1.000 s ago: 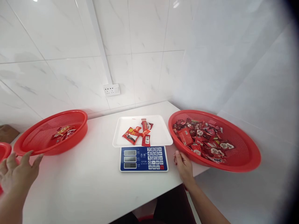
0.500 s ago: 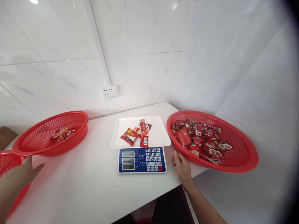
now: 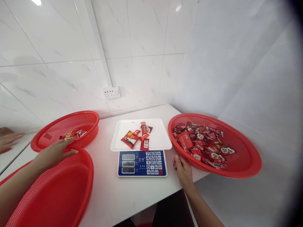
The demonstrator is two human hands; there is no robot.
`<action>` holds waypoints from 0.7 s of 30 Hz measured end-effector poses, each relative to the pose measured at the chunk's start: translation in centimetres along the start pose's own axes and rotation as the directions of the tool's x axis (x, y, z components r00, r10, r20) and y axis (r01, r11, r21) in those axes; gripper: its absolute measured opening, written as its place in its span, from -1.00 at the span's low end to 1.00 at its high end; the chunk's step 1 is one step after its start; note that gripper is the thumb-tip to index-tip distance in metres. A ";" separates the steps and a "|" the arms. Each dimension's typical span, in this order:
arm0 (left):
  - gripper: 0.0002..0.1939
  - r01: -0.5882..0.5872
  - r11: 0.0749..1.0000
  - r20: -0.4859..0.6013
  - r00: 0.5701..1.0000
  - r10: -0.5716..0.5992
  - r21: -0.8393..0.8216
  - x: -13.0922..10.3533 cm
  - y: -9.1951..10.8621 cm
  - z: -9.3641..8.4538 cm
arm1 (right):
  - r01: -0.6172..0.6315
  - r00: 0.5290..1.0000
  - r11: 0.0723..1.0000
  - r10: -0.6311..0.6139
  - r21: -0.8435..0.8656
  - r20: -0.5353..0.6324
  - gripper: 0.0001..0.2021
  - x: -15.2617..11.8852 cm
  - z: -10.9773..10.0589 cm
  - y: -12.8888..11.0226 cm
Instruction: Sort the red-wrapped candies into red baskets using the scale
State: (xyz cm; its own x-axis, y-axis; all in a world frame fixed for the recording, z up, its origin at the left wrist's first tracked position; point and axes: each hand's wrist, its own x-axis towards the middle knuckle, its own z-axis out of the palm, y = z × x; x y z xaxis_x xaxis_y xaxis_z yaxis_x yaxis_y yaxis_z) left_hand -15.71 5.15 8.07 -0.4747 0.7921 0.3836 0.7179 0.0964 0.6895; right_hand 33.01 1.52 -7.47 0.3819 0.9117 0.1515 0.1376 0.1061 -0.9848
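My left hand [image 3: 55, 154] reaches over the rim of the near left red basket [image 3: 90, 171], fingers stretched out and thumb apart, towards the far left red basket [image 3: 94, 126]. A few wrapped candies [image 3: 73, 134] lie in that far basket. My right hand [image 3: 184, 171] rests on the table, its fingers curled together; whether they hold anything is hidden. Beside it stands a blue and white digital scale [image 3: 139, 167]. Several red candy packets [image 3: 130, 138] lie on the scale's white tray [image 3: 115, 143]. The right red basket [image 3: 251, 157] holds many wrapped candies [image 3: 201, 142].
Another person's hand [image 3: 9, 142] shows at the far left edge. The white table [image 3: 113, 201] meets a tiled wall with a power socket [image 3: 112, 92]. The right basket overhangs the table's right edge.
The near left basket has come in from the left, and the far left basket has shifted right. My left hand has moved right and up. Another person's hand has appeared at the left.
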 end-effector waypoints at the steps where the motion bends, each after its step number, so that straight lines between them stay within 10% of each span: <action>1: -0.62 -0.073 0.992 0.126 0.990 0.059 0.104 0.1 -0.4 0.4 | 0.001 1.000 1.000 -0.001 0.003 -0.002 -0.54 0.0 0.0 0.0; 10: -0.58 -0.694 0.565 0.431 0.720 0.543 0.447 -1.6 -3.6 1.1 | -0.019 1.000 1.000 0.019 0.007 0.006 -0.52 0.1 0.0 0.1; 17: -0.49 -0.517 0.514 0.325 0.848 0.419 0.684 -1.4 -4.5 -1.7 | -0.039 0.999 0.999 0.040 -0.022 0.025 -0.52 0.2 0.0 0.6; 21: -0.48 -0.253 0.563 0.300 0.954 0.009 0.787 -0.7 -3.0 -2.3 | -0.034 0.999 0.998 0.036 -0.044 0.037 -0.52 0.2 0.0 0.6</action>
State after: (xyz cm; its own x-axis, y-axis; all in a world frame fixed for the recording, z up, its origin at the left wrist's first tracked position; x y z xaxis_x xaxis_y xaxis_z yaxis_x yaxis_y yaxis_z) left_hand -18.73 2.90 7.12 -0.2936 0.9374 0.1875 0.9248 0.3282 -0.1924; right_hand 33.18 1.76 -7.99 0.3526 0.9289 0.1131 0.1647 0.0574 -0.9847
